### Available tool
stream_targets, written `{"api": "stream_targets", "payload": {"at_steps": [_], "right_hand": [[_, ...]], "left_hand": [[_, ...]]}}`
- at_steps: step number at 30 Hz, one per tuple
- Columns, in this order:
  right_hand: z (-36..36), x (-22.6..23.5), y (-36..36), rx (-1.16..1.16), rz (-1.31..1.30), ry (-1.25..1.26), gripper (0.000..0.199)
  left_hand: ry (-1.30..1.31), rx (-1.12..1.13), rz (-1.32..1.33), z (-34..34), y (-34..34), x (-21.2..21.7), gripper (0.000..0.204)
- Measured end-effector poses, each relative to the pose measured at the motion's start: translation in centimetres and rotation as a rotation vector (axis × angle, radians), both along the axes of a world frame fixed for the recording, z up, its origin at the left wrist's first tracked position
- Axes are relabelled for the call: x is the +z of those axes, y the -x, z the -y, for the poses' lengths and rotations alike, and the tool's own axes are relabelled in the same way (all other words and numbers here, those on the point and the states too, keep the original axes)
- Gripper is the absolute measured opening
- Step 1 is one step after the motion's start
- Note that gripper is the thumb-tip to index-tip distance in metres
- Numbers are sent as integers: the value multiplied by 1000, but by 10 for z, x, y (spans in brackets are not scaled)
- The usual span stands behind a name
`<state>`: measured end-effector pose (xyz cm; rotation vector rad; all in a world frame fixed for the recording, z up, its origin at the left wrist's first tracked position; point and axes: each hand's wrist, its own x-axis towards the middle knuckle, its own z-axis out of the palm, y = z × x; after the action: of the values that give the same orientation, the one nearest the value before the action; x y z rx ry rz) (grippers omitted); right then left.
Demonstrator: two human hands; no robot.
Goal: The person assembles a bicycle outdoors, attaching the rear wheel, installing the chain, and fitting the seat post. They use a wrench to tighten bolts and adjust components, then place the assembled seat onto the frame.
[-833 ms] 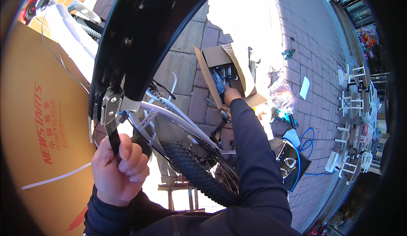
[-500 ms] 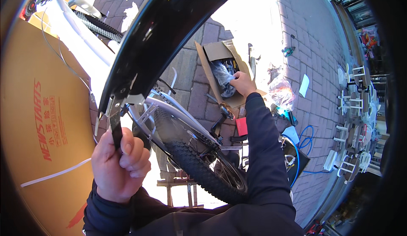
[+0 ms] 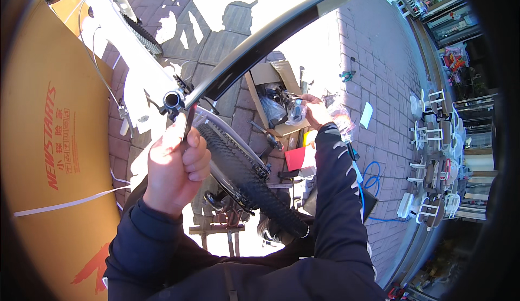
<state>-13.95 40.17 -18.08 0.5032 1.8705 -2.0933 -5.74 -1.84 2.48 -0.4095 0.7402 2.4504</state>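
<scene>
My left hand (image 3: 179, 165) is closed around the bracket end of a long black bicycle mudguard (image 3: 260, 46). From that fist the mudguard slants up and to the right, above the bicycle. The open seat tube (image 3: 172, 99) of the white bicycle frame (image 3: 103, 36) shows just above my left thumb. My right hand (image 3: 315, 112) reaches forward to an open cardboard box (image 3: 264, 73) on the ground. Its fingers pinch a clear plastic bag (image 3: 296, 111) at the box's right side; the small parts inside are unclear.
The knobby rear tyre (image 3: 254, 187) lies between my arms. A big brown carton (image 3: 38, 117) stands along the left. Right of the box are a red card (image 3: 295, 159), a blue hose (image 3: 372, 174), a white sheet (image 3: 366, 115) and pliers (image 3: 347, 76). White stools (image 3: 433, 133) line the far right.
The mudguard has swung away from my view, so its far tip now shows. My right hand has drawn the plastic bag toward the box's right edge.
</scene>
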Motion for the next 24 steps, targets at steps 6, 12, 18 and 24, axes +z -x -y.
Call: {"api": "stream_targets", "payload": {"at_steps": [6,12,18,24], "right_hand": [[2,30,-8,-98,-115,76,17],[4,52,0,-270,-216,20,20],[10,67,21,-295,-308,178,19],[32,113,21,-233,-396,110,23]], "left_hand": [[28,-1,33,-12,6,-2,41],[-13,-26,57,-14,7,0,38],[-8,-13,45,-12,10,1,39],[-33,-5,39,-11,13,2,39]]}}
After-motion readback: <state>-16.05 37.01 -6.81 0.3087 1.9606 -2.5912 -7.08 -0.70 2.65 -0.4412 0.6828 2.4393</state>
